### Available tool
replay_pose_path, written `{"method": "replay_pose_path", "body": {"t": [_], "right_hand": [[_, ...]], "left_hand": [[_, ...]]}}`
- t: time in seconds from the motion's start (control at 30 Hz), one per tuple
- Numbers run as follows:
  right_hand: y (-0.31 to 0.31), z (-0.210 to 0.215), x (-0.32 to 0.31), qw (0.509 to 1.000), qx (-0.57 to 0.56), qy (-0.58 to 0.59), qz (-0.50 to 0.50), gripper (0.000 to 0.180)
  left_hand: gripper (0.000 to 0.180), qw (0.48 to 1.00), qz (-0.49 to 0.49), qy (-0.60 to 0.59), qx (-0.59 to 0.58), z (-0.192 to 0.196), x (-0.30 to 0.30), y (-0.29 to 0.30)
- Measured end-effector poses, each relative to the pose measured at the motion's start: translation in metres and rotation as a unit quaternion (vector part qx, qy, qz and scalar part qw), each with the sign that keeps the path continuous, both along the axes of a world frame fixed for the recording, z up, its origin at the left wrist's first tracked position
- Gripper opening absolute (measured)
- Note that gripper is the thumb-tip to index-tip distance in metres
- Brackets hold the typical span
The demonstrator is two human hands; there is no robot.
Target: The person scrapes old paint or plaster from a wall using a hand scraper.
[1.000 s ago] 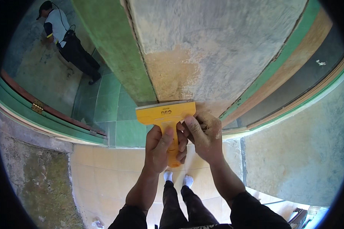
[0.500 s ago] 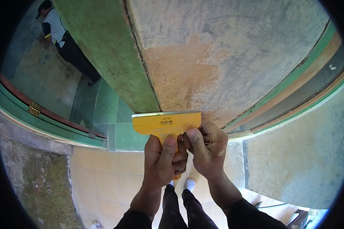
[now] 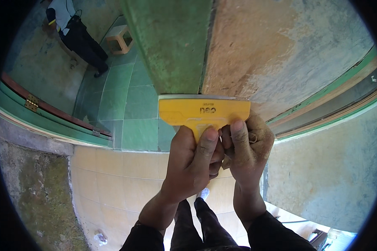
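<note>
A wide yellow scraper with a straight metal blade lies across the middle of the view, its blade edge against the wall. My left hand is closed around its handle, the thumb lying along the top. Dusty and bent at the fingers, my right hand grips the right end of the scraper's head. The blade spans the foot of a green painted strip and part of the bare brownish patch beside it. Grey, mottled coating covers the wall farther right.
At the far left a person stands by another wall, near a pale plastic stool on green floor tiles. A green door frame with a brass hinge curves along the left. Wooden framing borders the wall at right. Beige tiles lie below.
Both hands and the scraper have moved up and to the right in the picture. The view has shifted too, bringing the stool into sight.
</note>
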State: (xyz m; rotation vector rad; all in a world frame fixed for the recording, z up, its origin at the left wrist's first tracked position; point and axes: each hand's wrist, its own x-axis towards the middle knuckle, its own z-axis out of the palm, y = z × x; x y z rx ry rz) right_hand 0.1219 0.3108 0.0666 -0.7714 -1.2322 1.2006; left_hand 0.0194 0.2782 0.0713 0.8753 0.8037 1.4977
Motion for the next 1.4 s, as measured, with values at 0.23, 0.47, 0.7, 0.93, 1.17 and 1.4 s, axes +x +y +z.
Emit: {"method": "replay_pose_path", "body": {"t": [0.23,0.47,0.7,0.93,1.17,1.4], "right_hand": [[0.002,-0.004,-0.004,0.998,0.014,0.036,-0.045,0.026],[-0.003,0.006,0.008,0.996,-0.059,0.065,-0.003,0.028],[-0.007,0.000,0.007,0.996,-0.051,-0.066,-0.008,0.027],[0.000,-0.013,0.003,0.999,0.019,-0.014,-0.036,0.024],[0.005,-0.003,0.007,0.998,0.018,-0.051,-0.029,0.017],[0.007,-0.007,0.006,0.993,0.074,-0.047,-0.081,0.026]], "left_hand": [[0.028,0.998,-0.003,0.036,0.046,0.002,0.005,0.009],[0.026,0.998,-0.028,0.056,0.008,0.018,0.008,-0.004],[0.033,1.000,0.004,0.021,0.004,-0.007,0.003,-0.007],[0.031,0.998,-0.040,-0.035,-0.021,-0.006,0.003,0.000],[0.030,0.999,-0.036,-0.020,-0.001,0.002,0.004,0.003],[0.031,1.000,-0.012,0.002,-0.001,0.003,0.013,0.005]]}}
